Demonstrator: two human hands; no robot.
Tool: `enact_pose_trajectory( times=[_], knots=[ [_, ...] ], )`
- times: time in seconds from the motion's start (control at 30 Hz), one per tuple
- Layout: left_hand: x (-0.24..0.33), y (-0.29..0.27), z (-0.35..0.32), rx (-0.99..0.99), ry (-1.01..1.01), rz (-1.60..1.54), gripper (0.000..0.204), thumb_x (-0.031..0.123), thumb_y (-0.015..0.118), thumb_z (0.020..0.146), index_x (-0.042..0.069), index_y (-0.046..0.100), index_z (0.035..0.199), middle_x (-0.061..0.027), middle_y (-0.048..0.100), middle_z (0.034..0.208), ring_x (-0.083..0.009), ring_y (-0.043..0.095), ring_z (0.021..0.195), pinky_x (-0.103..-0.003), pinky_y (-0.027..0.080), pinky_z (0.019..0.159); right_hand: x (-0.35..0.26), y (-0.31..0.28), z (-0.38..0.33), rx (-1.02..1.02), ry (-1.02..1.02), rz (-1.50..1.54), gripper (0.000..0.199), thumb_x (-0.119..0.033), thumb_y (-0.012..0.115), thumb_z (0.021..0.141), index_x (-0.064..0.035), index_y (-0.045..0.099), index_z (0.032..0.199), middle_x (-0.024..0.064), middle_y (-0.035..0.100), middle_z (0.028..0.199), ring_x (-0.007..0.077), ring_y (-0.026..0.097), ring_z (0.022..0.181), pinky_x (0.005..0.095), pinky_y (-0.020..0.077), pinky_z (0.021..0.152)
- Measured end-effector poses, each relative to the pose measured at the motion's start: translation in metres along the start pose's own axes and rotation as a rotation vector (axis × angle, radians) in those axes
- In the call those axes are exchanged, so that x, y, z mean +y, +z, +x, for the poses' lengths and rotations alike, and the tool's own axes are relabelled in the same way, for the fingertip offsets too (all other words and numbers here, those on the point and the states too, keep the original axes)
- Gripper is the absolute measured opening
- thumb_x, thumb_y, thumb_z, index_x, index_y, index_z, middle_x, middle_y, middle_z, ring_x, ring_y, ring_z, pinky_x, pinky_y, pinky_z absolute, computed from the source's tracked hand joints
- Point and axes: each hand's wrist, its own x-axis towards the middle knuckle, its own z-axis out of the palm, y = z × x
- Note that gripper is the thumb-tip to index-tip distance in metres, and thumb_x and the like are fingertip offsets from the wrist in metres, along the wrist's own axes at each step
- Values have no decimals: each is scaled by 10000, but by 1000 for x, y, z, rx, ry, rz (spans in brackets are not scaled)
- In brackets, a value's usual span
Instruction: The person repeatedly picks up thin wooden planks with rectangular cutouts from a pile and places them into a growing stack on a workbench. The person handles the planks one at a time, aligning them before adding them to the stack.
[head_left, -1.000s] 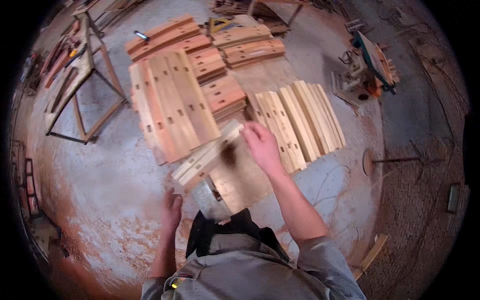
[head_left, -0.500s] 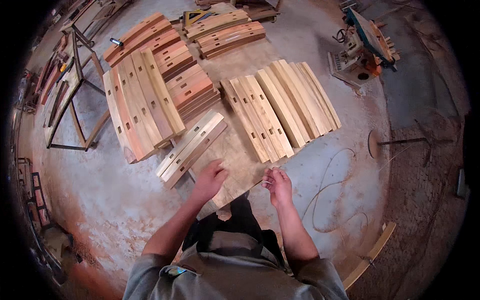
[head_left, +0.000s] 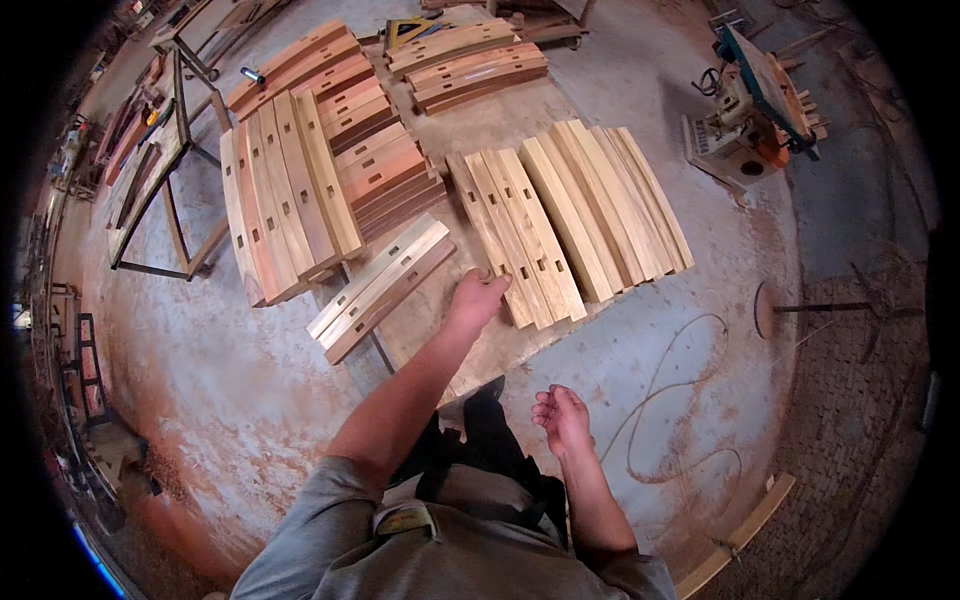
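My left hand (head_left: 480,298) reaches forward over the table, its fingers bent in at the left edge of a pale mortised wooden slat (head_left: 482,218). The thumb lies against that slat's near part, and the hidden fingertips do not show how far they wrap round it. That slat lies side by side with several others holding small rectangular slots. My right hand (head_left: 565,418) hovers before my body, beyond the table's front edge, fingers curled in; whatever they hold is too small to make out. Left of my left hand, a few slotted pieces (head_left: 385,285) lie diagonally.
Thicker curved timbers (head_left: 605,205) lie right of the slats. Larger stacks of slotted slats (head_left: 285,195) and reddish pieces (head_left: 375,165) fill the left. A metal-framed stand (head_left: 175,190) is at far left, a machine (head_left: 750,125) at far right. A cord (head_left: 650,400) loops across the floor.
My left hand has moved forward and right to the slats' edge. My right hand has drawn back toward me and lower; the thin pale thing at its fingers no longer shows clearly.
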Motion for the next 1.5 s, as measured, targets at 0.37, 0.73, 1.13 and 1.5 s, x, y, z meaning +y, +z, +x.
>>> enact_pose_trajectory(
  times=[0.37, 0.73, 1.13, 1.5],
  knots=[
    [-11, -41, -66, -209, -31, -563, 312, 134, 554, 875, 4, 550, 1158, -85, 613, 942, -189, 609, 841, -318, 520, 732, -16, -16, 8, 11, 17, -42, 138, -211, 547, 969, -82, 580, 1002, 67, 665, 842, 160, 622, 645, 297, 527, 573],
    [-35, -99, -128, -307, -151, -683, 455, 391, 388, 983, 5, 533, 1177, -107, 586, 827, -216, 553, 598, -319, 467, 547, -13, -3, 20, -28, 55, -126, 152, -225, 549, 971, -80, 573, 1009, 59, 651, 842, 154, 612, 661, 292, 523, 561],
    [-24, -119, -141, -642, -250, -950, 711, 578, 443, 929, -47, 485, 1265, -133, 585, 826, -231, 551, 560, -319, 443, 496, -12, 17, 20, -53, 71, -133, 159, -239, 540, 975, -84, 571, 990, 65, 654, 845, 165, 617, 661, 305, 521, 572],
    [-1, -115, -153, 271, 547, 785, 532, 196, 728, 786, 63, 539, 1266, -135, 615, 984, -286, 652, 820, -381, 538, 710, 1, 17, 19, -78, 89, -125, 165, -246, 543, 978, -83, 573, 991, 39, 651, 837, 128, 618, 650, 269, 530, 562]
  ],
)
